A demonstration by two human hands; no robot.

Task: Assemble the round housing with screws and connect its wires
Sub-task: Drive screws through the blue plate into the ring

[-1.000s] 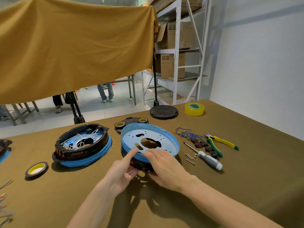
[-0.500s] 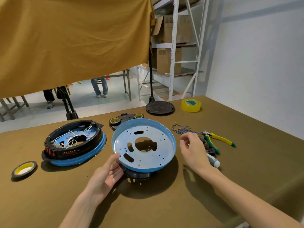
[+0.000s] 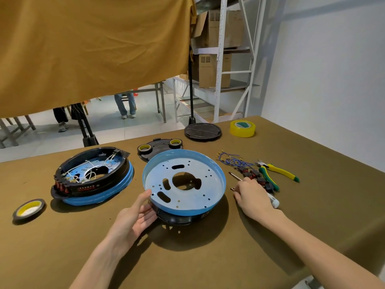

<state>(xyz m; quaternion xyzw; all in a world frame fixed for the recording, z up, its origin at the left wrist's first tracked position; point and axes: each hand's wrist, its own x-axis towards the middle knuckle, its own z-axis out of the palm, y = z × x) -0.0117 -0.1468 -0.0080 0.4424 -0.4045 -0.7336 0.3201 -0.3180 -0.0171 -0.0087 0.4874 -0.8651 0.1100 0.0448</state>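
Note:
The round housing (image 3: 208, 184), a pale blue perforated dish on a black base (image 3: 177, 219), sits tilted at the table's middle. My left hand (image 3: 133, 220) grips its near-left edge, thumb on the rim and fingers underneath. My right hand (image 3: 251, 197) is down on the table to the right of the housing, lying over the screwdriver (image 3: 235, 176). Its fingertips are at a small screw (image 3: 232, 188); whether they pinch it is hidden. Blue wires (image 3: 231, 161) and red-black connectors (image 3: 252, 174) lie just beyond that hand.
A second housing (image 3: 93, 178) with white wires inside stands at the left. Green-yellow pliers (image 3: 279, 172) lie at the right. Also on the table are yellow tape (image 3: 242, 128), a black disc (image 3: 202, 131), a black plate (image 3: 160, 146) carrying two tape rolls, and a dark tape roll (image 3: 29, 208).
My right hand left the housing and went right, then down onto the screws and screwdriver. The housing now tilts up toward me in my left hand.

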